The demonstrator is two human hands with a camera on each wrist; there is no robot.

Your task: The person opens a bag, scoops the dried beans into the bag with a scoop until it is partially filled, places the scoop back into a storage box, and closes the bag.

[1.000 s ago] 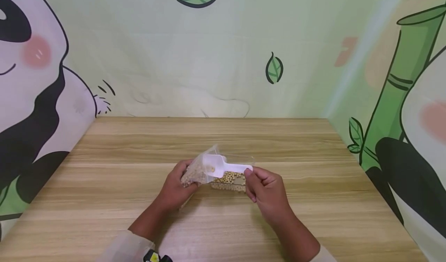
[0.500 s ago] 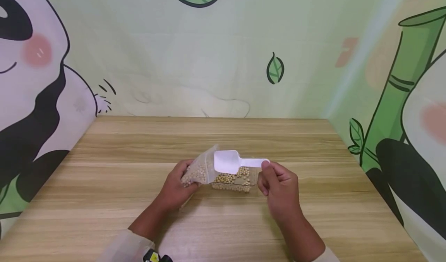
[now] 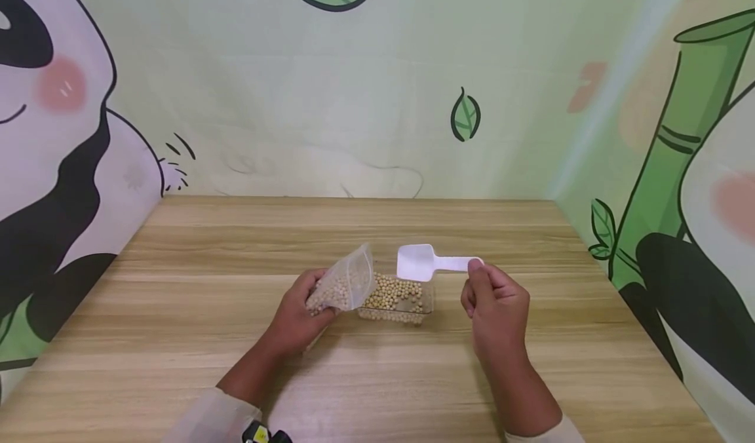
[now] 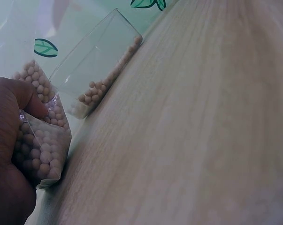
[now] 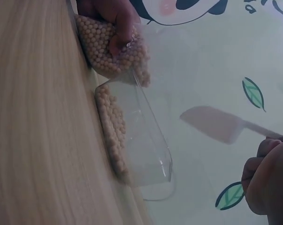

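My left hand (image 3: 302, 315) grips a clear plastic bag (image 3: 342, 282) of small round pale beans, its mouth tilted toward the right. In the left wrist view the thumb presses into the bag (image 4: 45, 152). My right hand (image 3: 498, 308) pinches the handle end of a white scoop (image 3: 415, 263), held up with its bowl pointing left. No beans show in the scoop's bowl. Below and between the hands, a clear rectangular box (image 3: 427, 305) stands on the table, with a layer of the same beans (image 3: 392, 292) in it. The bag's mouth is beside the box's left end.
The wooden table (image 3: 236, 233) reaches back to a printed backdrop (image 3: 236, 89) with pandas, leaves and bamboo. A black and yellow object (image 3: 259, 433) sits at the left sleeve.
My right hand has drawn the scoop away from the bag's mouth, to the right and upward over the box. The left hand and the bag have stayed almost where they were.
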